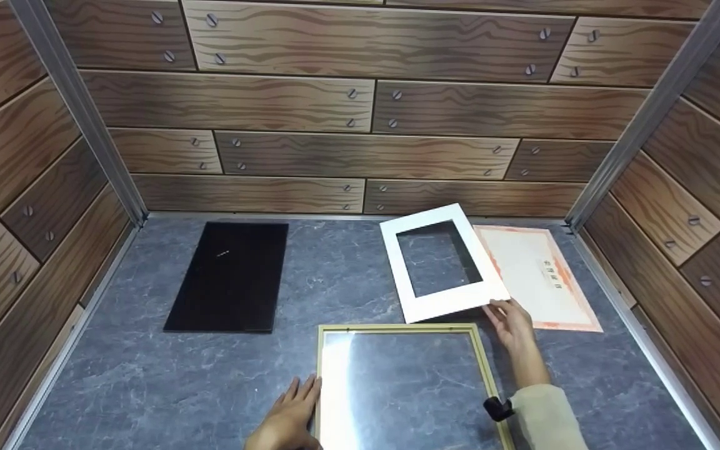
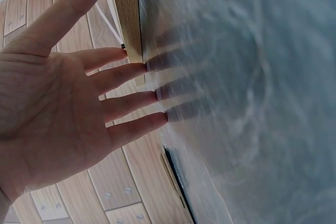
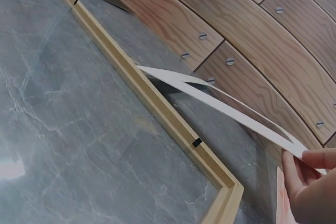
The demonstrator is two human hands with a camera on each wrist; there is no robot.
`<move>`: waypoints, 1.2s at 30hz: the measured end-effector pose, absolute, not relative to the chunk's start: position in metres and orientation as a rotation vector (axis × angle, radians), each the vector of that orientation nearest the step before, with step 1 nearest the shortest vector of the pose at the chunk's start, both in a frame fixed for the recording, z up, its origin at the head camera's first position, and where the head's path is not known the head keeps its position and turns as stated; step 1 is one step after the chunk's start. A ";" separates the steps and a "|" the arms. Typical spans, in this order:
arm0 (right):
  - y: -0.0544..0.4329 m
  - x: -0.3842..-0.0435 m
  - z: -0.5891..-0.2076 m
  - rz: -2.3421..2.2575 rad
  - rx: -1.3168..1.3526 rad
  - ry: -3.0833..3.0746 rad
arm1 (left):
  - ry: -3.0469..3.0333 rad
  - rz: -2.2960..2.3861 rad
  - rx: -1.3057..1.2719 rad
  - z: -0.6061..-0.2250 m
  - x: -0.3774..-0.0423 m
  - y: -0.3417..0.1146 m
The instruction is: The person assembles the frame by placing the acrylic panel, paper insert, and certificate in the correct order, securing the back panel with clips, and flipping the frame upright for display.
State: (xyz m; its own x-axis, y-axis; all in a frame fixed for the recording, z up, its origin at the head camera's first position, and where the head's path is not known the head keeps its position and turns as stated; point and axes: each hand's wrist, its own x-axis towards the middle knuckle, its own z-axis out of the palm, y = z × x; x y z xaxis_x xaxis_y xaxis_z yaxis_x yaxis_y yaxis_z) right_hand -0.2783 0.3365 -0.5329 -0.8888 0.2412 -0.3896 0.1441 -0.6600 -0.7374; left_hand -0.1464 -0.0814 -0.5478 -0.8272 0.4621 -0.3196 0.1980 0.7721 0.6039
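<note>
A white mat board [image 1: 444,303] with a rectangular window is tilted off the table beyond the frame. My right hand [image 1: 511,325] pinches its near right corner; the right wrist view shows the thumb and fingers on the white mat's edge [image 3: 236,115]. In front of me lies a gold picture frame [image 1: 397,328] with a clear, shiny pane [image 1: 410,387] inside it. My left hand [image 1: 288,415] rests beside the frame's left side, fingers extended. In the left wrist view, those straight fingertips reach the table by the frame's edge [image 2: 126,19].
A black backing panel [image 1: 229,281] lies at the back left. At the right, a white sheet with an orange border [image 1: 547,281] lies partly behind the mat. Wood-patterned walls [image 1: 360,112] with metal corner posts [image 1: 85,112] enclose the marbled table [image 1: 166,381].
</note>
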 end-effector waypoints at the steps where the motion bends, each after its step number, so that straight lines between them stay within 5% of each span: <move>1: 0.337 -0.278 -0.533 2.728 -0.722 -1.236 | 2.509 0.784 0.497 -0.548 -0.146 -0.081; 36: 0.366 -0.234 -0.526 2.780 -0.620 -1.398 | 2.495 0.795 0.492 -0.550 -0.146 -0.082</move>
State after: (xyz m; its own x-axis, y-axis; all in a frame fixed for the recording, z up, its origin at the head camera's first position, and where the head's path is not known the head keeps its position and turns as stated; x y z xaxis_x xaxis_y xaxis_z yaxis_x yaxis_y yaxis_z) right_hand -0.2336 0.3659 -0.5261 -0.9231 0.1445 -0.3563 0.1998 -0.6113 -0.7658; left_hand -0.1462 -0.0817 -0.5500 -0.8241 0.4634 -0.3257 0.1895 0.7674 0.6126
